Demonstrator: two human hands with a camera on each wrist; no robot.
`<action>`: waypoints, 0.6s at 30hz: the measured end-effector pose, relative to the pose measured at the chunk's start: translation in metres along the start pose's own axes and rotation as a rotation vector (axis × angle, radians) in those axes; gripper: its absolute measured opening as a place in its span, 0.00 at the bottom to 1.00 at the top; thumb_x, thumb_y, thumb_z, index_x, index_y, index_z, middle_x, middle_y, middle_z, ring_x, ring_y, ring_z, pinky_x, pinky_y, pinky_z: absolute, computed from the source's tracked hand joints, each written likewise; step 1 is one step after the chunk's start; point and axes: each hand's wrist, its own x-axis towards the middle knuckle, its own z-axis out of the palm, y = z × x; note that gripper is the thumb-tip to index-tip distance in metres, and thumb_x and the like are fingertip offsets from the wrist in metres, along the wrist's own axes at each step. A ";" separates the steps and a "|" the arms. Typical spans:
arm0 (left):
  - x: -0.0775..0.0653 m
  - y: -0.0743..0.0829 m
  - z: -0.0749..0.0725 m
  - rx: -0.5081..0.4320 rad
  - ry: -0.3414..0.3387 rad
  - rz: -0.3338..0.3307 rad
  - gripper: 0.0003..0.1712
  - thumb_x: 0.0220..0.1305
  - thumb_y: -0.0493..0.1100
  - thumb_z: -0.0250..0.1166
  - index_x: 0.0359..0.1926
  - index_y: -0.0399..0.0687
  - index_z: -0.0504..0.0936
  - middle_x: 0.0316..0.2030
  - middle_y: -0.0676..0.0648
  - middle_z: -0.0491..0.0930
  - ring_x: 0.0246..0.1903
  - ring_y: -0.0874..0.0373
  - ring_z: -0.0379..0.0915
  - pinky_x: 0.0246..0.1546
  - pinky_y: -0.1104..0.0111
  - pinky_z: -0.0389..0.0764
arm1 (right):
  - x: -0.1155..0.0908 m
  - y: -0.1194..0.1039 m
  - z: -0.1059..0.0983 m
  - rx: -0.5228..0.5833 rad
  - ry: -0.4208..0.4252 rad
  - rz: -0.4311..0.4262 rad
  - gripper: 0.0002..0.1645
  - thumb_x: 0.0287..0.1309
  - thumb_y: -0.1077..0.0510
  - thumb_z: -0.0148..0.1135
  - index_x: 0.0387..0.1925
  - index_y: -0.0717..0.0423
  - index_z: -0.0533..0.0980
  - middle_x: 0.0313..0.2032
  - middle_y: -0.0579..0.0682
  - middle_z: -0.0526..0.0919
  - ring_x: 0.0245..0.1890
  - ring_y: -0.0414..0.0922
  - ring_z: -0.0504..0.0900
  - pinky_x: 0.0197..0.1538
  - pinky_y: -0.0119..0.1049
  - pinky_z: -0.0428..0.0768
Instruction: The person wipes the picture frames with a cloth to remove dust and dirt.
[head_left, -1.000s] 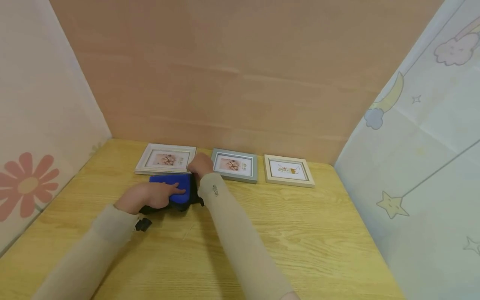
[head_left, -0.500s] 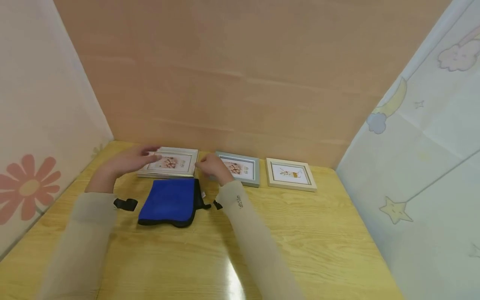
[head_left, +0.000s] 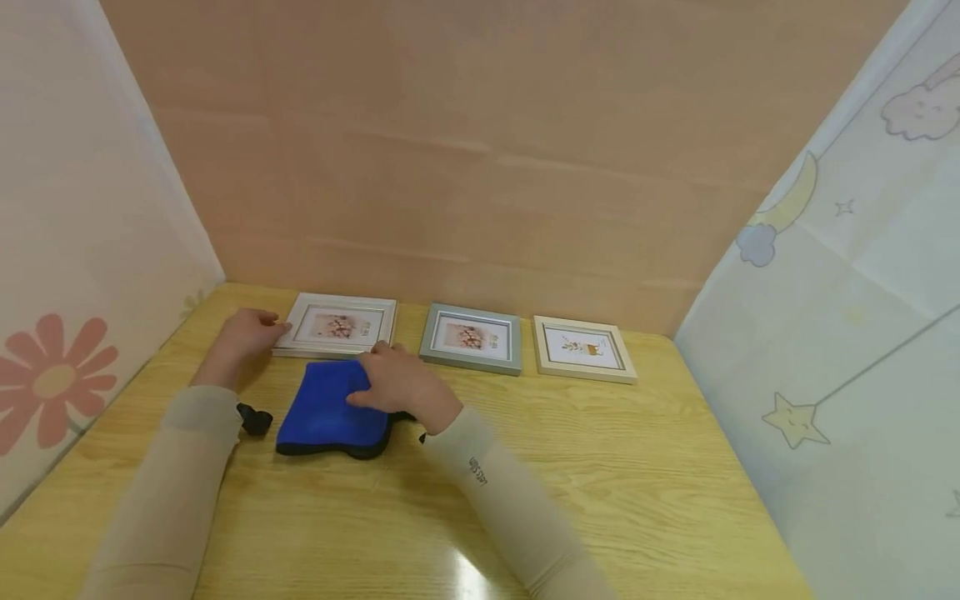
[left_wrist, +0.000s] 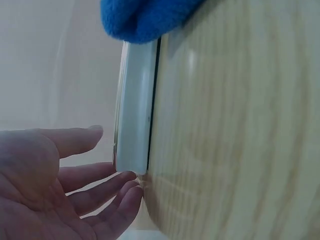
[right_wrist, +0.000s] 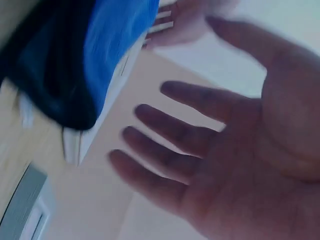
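A white picture frame (head_left: 339, 326) with a flower picture lies at the table's back left. My left hand (head_left: 243, 340) is at its left edge; in the left wrist view, the fingertips meet the end of the frame's side (left_wrist: 135, 110), with the thumb apart from it. In front of the frame lies a folded blue cloth (head_left: 324, 408) with black trim. Over the cloth's right part is my right hand (head_left: 401, 383), palm down. The right wrist view shows that hand's fingers (right_wrist: 172, 127) spread and loosely extended, holding nothing, beside the cloth.
To the right lie a grey-blue picture frame (head_left: 471, 339) and a cream picture frame (head_left: 585, 349), in a row along the back wall (head_left: 480, 167). Patterned walls stand at both sides of the wooden table (head_left: 600, 483).
My left hand left the cloth and reached the white frame's left edge. My right hand let go near the cloth's far right corner and moved back over the cloth, its fingers opening.
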 end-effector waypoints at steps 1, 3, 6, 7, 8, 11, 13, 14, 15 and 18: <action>-0.001 0.000 0.001 0.006 -0.003 -0.001 0.41 0.83 0.51 0.55 0.77 0.18 0.61 0.74 0.16 0.64 0.74 0.21 0.63 0.77 0.33 0.66 | 0.000 -0.007 0.004 -0.025 -0.033 0.002 0.47 0.71 0.30 0.66 0.83 0.42 0.66 0.81 0.49 0.69 0.82 0.53 0.69 0.79 0.46 0.75; -0.003 0.001 0.003 0.006 -0.011 -0.007 0.40 0.83 0.51 0.57 0.76 0.18 0.63 0.74 0.17 0.66 0.73 0.22 0.65 0.76 0.34 0.68 | 0.001 -0.018 0.013 -0.058 -0.088 0.010 0.53 0.65 0.26 0.69 0.84 0.38 0.64 0.83 0.48 0.66 0.84 0.53 0.66 0.80 0.48 0.75; -0.003 0.002 0.007 0.006 -0.012 -0.003 0.38 0.82 0.48 0.58 0.74 0.17 0.66 0.70 0.17 0.70 0.67 0.25 0.70 0.72 0.36 0.73 | 0.006 -0.024 0.025 -0.088 -0.141 0.035 0.60 0.58 0.22 0.73 0.85 0.32 0.61 0.84 0.46 0.63 0.86 0.52 0.62 0.82 0.49 0.72; -0.003 0.002 0.008 0.016 -0.008 -0.001 0.37 0.81 0.47 0.59 0.74 0.17 0.67 0.69 0.17 0.71 0.65 0.26 0.72 0.71 0.36 0.74 | 0.007 -0.024 0.028 -0.088 -0.150 0.045 0.60 0.56 0.22 0.74 0.85 0.31 0.60 0.84 0.45 0.63 0.86 0.52 0.61 0.82 0.49 0.71; -0.003 0.002 0.008 0.018 -0.005 -0.003 0.36 0.81 0.46 0.59 0.73 0.18 0.68 0.68 0.17 0.72 0.63 0.27 0.72 0.70 0.37 0.74 | 0.009 -0.024 0.031 -0.089 -0.153 0.051 0.60 0.56 0.23 0.74 0.85 0.30 0.60 0.85 0.45 0.63 0.87 0.51 0.61 0.83 0.48 0.70; -0.003 0.002 0.009 0.037 0.012 -0.006 0.34 0.79 0.44 0.60 0.72 0.17 0.69 0.67 0.17 0.73 0.64 0.24 0.72 0.70 0.35 0.73 | 0.014 -0.023 0.037 -0.099 -0.131 0.043 0.56 0.60 0.28 0.75 0.84 0.31 0.62 0.82 0.44 0.68 0.83 0.47 0.68 0.81 0.43 0.73; -0.003 0.002 0.009 0.052 0.026 -0.010 0.33 0.79 0.44 0.60 0.70 0.17 0.71 0.67 0.17 0.73 0.65 0.23 0.71 0.71 0.35 0.73 | 0.017 -0.024 0.041 -0.122 -0.093 0.018 0.50 0.62 0.33 0.76 0.81 0.34 0.67 0.77 0.45 0.76 0.77 0.45 0.76 0.74 0.40 0.79; -0.003 0.002 0.009 0.048 0.029 -0.016 0.33 0.79 0.44 0.60 0.70 0.17 0.72 0.67 0.18 0.74 0.66 0.23 0.71 0.71 0.34 0.73 | 0.018 -0.024 0.043 -0.143 -0.063 0.001 0.45 0.65 0.36 0.75 0.79 0.35 0.70 0.73 0.44 0.80 0.72 0.44 0.80 0.70 0.39 0.82; -0.002 0.003 0.009 0.050 0.031 -0.017 0.32 0.79 0.43 0.60 0.69 0.17 0.73 0.67 0.18 0.74 0.66 0.23 0.71 0.70 0.35 0.73 | 0.020 -0.024 0.045 -0.168 -0.031 -0.014 0.40 0.67 0.39 0.75 0.76 0.36 0.73 0.69 0.44 0.83 0.67 0.43 0.84 0.64 0.37 0.85; -0.002 0.004 0.011 0.058 0.038 -0.026 0.32 0.78 0.44 0.60 0.68 0.17 0.74 0.66 0.18 0.75 0.65 0.23 0.73 0.69 0.35 0.75 | 0.025 -0.018 0.044 -0.204 0.043 -0.071 0.26 0.72 0.47 0.72 0.69 0.39 0.79 0.59 0.42 0.90 0.56 0.41 0.89 0.53 0.34 0.88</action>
